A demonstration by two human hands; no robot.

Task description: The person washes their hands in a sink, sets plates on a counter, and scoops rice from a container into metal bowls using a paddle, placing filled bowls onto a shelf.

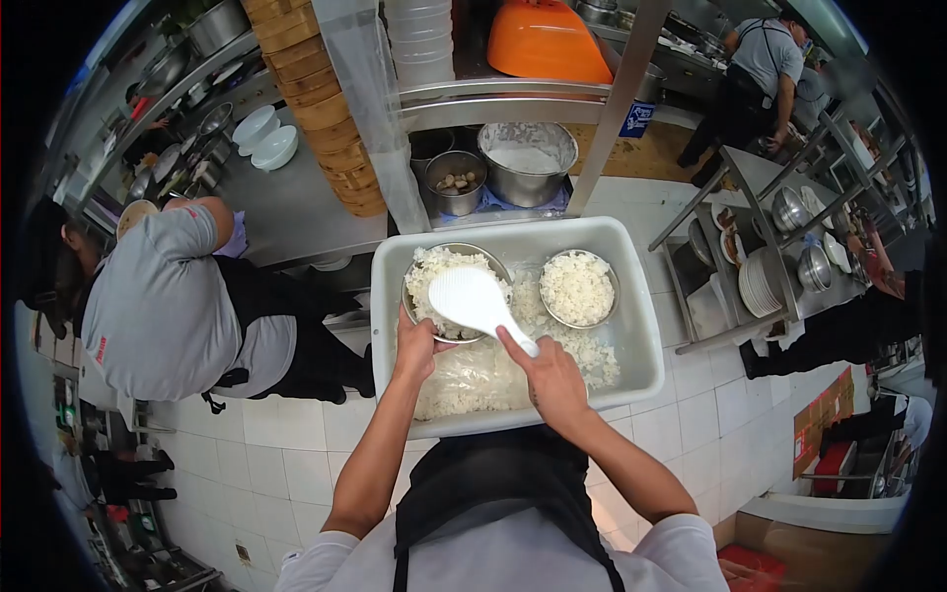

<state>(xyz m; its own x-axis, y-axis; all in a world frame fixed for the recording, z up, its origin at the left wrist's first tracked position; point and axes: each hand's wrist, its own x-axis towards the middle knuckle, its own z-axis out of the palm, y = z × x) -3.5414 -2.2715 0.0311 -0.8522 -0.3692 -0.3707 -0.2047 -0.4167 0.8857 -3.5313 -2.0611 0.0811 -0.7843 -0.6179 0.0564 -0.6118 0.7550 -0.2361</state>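
Observation:
My left hand [418, 347] grips the near left rim of a metal bowl [504, 268] heaped with white cooked rice [431, 264]. In my right hand [554, 380] is the handle of a white rice paddle [472, 299]; its broad blade lies over the bowl and hides part of the rice. To the right, a second round bowl [616, 296] full of rice sits inside the same large white tub [642, 335]. Loose rice [587, 357] covers parts of the tub's floor around both bowls. Clear plastic film or a bag seems to lie at the near left.
Beyond the tub stands a metal rack [503, 91] with a pot of white contents [526, 163] and a smaller pot [456, 183]. Tall bamboo steamers [314, 99] are stacked left of it. A co-worker [168, 306] stands close at left; a shelf with plates [764, 283] is at right.

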